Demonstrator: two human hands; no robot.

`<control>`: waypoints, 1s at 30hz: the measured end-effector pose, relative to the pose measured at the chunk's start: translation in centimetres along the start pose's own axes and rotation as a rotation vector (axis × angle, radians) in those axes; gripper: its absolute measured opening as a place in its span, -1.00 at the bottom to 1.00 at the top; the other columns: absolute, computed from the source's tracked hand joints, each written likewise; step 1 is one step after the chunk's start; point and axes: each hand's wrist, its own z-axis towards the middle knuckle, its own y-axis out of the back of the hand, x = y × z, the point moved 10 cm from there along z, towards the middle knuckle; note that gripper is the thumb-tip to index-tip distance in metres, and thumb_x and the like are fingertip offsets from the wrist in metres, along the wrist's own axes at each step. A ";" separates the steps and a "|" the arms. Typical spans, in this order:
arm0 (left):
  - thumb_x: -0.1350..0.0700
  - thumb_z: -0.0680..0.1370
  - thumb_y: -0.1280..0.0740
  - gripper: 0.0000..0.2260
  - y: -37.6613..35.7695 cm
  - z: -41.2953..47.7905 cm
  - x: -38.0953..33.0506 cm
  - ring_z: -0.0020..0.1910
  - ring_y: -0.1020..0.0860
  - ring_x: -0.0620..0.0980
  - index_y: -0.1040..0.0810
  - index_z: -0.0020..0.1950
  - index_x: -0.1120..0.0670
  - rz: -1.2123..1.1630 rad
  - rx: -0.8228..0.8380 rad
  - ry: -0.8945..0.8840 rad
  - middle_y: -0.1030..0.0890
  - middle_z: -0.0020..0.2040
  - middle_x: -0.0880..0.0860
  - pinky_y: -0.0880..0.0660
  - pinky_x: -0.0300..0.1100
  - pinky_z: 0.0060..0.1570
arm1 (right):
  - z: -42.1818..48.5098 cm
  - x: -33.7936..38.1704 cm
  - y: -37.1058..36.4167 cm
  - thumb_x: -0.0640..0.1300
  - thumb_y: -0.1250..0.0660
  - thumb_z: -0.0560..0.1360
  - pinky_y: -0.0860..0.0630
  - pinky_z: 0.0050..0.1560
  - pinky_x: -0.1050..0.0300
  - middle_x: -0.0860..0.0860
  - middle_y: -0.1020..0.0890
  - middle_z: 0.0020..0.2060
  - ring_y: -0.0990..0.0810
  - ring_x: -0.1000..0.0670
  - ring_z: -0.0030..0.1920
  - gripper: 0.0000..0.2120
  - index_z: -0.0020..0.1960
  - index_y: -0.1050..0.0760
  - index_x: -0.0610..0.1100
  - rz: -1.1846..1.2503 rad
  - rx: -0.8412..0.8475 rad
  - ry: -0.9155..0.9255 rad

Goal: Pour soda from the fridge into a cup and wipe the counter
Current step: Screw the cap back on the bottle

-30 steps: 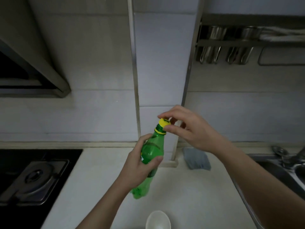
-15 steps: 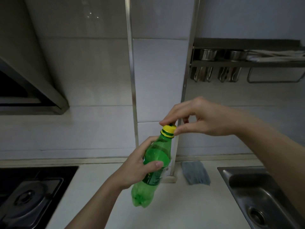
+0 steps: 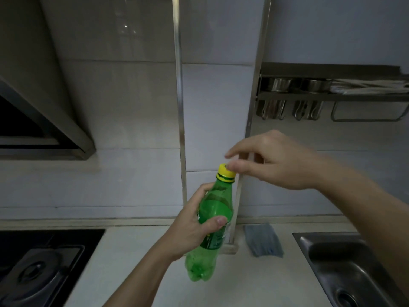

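Observation:
A green plastic soda bottle (image 3: 213, 220) with a yellow cap (image 3: 225, 173) is held tilted above the white counter (image 3: 137, 247). My left hand (image 3: 194, 229) is wrapped around its middle, over the label. My right hand (image 3: 274, 160) hovers at the cap. The thumb tip touches the cap's right edge, and the index finger is lifted just above it, so the fingers are apart. The cap sits on the bottle's neck. No cup is in view.
A folded blue-grey cloth (image 3: 263, 242) lies on the counter against the tiled wall. A steel sink (image 3: 345, 264) is at the right, a black gas stove (image 3: 35, 269) at the left under a range hood (image 3: 46, 120). A wall rack (image 3: 327, 96) holds steel utensils.
The view has tilted upward, and the white cup at the bottom edge has left the frame. My right fingers, pinched on the cap before, have loosened and spread.

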 end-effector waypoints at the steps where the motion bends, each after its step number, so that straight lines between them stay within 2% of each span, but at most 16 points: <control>1: -0.05 0.43 -0.44 -0.55 0.1 0.1 -0.1 0.07 -0.64 0.15 -0.43 0.28 -0.25 0.012 -0.010 0.000 -0.63 0.13 0.11 -0.55 0.18 0.16 | -0.1 0.4 -0.2 0.42 -0.03 0.52 -0.54 -0.17 0.12 0.21 -0.61 -0.12 -0.60 0.16 -0.26 -0.44 0.25 -0.54 0.11 0.041 0.065 0.049; 3: -0.05 0.43 -0.45 -0.57 0.1 0.4 -0.2 0.08 -0.64 0.16 -0.45 0.27 -0.21 0.021 -0.020 0.001 -0.63 0.12 0.11 -0.54 0.21 0.16 | -0.2 1.0 -0.6 0.24 -0.14 0.59 -0.53 -0.16 0.20 0.23 -0.59 -0.05 -0.63 0.16 -0.27 -0.61 0.33 -0.47 0.13 0.097 0.137 0.121; 5: -0.04 0.45 -0.46 -0.57 -0.2 0.5 -0.3 0.09 -0.63 0.14 -0.45 0.28 -0.20 0.034 -0.016 -0.001 -0.63 0.12 0.08 -0.55 0.19 0.17 | -0.2 0.8 -1.1 0.22 -0.17 0.59 -0.53 -0.23 0.10 0.18 -0.61 -0.23 -0.60 0.16 -0.35 -0.71 0.11 -0.53 0.09 0.096 0.102 0.064; 6: -0.02 0.46 -0.46 -0.57 -0.6 0.6 -0.4 0.10 -0.63 0.09 -0.44 0.29 -0.20 0.057 -0.007 -0.007 -0.62 0.11 0.04 -0.55 0.13 0.18 | -0.3 0.6 -1.0 0.28 -0.16 0.56 -0.50 -0.28 0.04 0.13 -0.58 -0.35 -0.55 0.15 -0.40 -0.68 -0.05 -0.50 0.06 0.058 0.045 0.023; 8: 0.01 0.48 -0.46 -0.58 -1.3 0.6 -0.8 0.10 -0.60 -0.02 -0.42 0.28 -0.22 0.128 0.008 -0.028 -0.61 0.09 -0.08 -0.55 -0.10 0.14 | -0.6 0.1 -0.6 0.44 -0.06 0.48 -0.41 -0.37 0.03 0.05 -0.46 -0.50 -0.43 0.10 -0.46 -0.43 -0.30 -0.38 -0.04 -0.113 -0.101 -0.045; 10: 0.02 0.48 -0.46 -0.58 -1.6 0.6 -1.2 0.09 -0.59 -0.07 -0.42 0.28 -0.21 0.160 0.018 -0.047 -0.59 0.07 -0.13 -0.53 -0.21 0.08 | -1.0 -0.8 -0.3 0.56 0.05 0.40 -0.36 -0.40 0.05 0.02 -0.44 -0.53 -0.41 0.07 -0.46 -0.27 -0.36 -0.36 -0.11 -0.217 -0.137 -0.117; 12: 0.02 0.48 -0.46 -0.59 -1.5 0.7 -1.5 0.08 -0.59 -0.06 -0.43 0.27 -0.20 0.158 0.019 -0.051 -0.60 0.07 -0.11 -0.54 -0.19 0.06 | -1.3 -1.0 -0.1 0.58 0.08 0.40 -0.37 -0.36 0.07 0.07 -0.53 -0.44 -0.48 0.12 -0.40 -0.28 -0.23 -0.51 -0.02 -0.158 -0.026 -0.104; 13: 0.04 0.49 -0.46 -0.59 -1.2 0.8 -1.7 0.08 -0.59 -0.05 -0.44 0.27 -0.20 0.150 0.011 -0.050 -0.60 0.07 -0.08 -0.54 -0.19 0.05 | -1.5 -0.7 -0.1 0.53 0.03 0.45 -0.40 -0.32 0.10 0.12 -0.59 -0.35 -0.54 0.15 -0.36 -0.37 -0.07 -0.56 0.07 -0.037 0.052 -0.073; 15: 0.10 0.50 -0.46 -0.60 -0.8 1.0 -2.2 0.06 -0.60 -0.05 -0.45 0.26 -0.19 0.148 -0.002 -0.056 -0.61 0.06 -0.06 -0.53 -0.24 0.03 | -1.8 0.0 0.1 0.35 -0.11 0.55 -0.44 -0.27 0.26 0.14 -0.65 -0.17 -0.63 0.15 -0.31 -0.58 0.21 -0.51 0.15 0.197 0.161 0.004; 16: 0.12 0.51 -0.46 -0.60 -0.8 1.1 -2.6 0.06 -0.60 -0.07 -0.45 0.26 -0.19 0.158 -0.004 -0.064 -0.61 0.06 -0.07 -0.53 -0.25 0.03 | -1.8 0.2 0.3 0.27 -0.15 0.57 -0.45 -0.26 0.29 0.13 -0.65 -0.14 -0.65 0.13 -0.31 -0.64 0.24 -0.49 0.13 0.232 0.166 0.040; 18: 0.14 0.51 -0.46 -0.59 -1.2 1.2 -3.3 0.05 -0.60 -0.09 -0.45 0.25 -0.20 0.187 -0.008 -0.080 -0.60 0.05 -0.10 -0.55 -0.22 0.03 | -1.6 0.0 0.5 0.29 -0.15 0.57 -0.48 -0.30 0.15 0.12 -0.61 -0.30 -0.61 0.12 -0.36 -0.68 0.05 -0.51 0.10 0.113 0.075 0.030; 20: 0.11 0.50 -0.47 -0.59 -1.6 1.3 -3.6 0.03 -0.60 -0.06 -0.44 0.25 -0.20 0.205 -0.032 -0.093 -0.60 0.04 -0.10 -0.57 -0.10 0.04 | -1.6 -0.7 0.9 0.43 -0.01 0.50 -0.37 -0.39 0.07 0.07 -0.48 -0.48 -0.50 0.06 -0.41 -0.46 -0.25 -0.43 0.01 -0.150 -0.119 -0.085; 22: 0.07 0.49 -0.46 -0.60 -2.1 1.0 -3.8 0.02 -0.60 -0.04 -0.44 0.26 -0.18 0.211 -0.058 -0.106 -0.61 0.04 -0.08 -0.57 0.00 0.05 | -2.1 -1.6 1.2 0.47 0.02 0.46 -0.31 -0.43 0.07 0.01 -0.42 -0.55 -0.43 0.02 -0.45 -0.34 -0.40 -0.34 -0.09 -0.233 -0.272 -0.207; 24: 0.06 0.48 -0.46 -0.60 -2.2 0.9 -4.4 0.04 -0.60 -0.03 -0.44 0.26 -0.17 0.216 -0.062 -0.124 -0.61 0.05 -0.07 -0.56 0.04 0.06 | -2.2 -1.5 1.4 0.48 -0.03 0.46 -0.35 -0.40 0.06 0.03 -0.47 -0.51 -0.45 0.08 -0.45 -0.36 -0.36 -0.44 -0.07 -0.122 -0.260 -0.151; 27: 0.01 0.45 -0.44 -0.60 -2.2 1.0 -4.6 0.06 -0.63 0.06 -0.46 0.25 -0.23 0.122 0.020 -0.096 -0.62 0.08 0.01 -0.58 0.09 0.11 | -2.0 0.1 1.2 0.30 -0.21 0.53 -0.39 -0.33 0.29 0.11 -0.62 -0.24 -0.61 0.11 -0.37 -0.64 0.07 -0.57 0.06 0.199 0.001 0.077; 30: 0.01 0.45 -0.44 -0.60 -2.1 1.0 -4.7 0.01 -0.64 0.02 -0.46 0.23 -0.28 0.133 -0.017 -0.086 -0.63 0.04 -0.02 -0.60 -0.05 0.05 | -2.1 0.0 1.6 0.19 -0.31 0.54 -0.46 -0.34 0.25 0.08 -0.64 -0.32 -0.62 0.14 -0.42 -0.75 0.02 -0.57 0.03 0.255 -0.027 0.070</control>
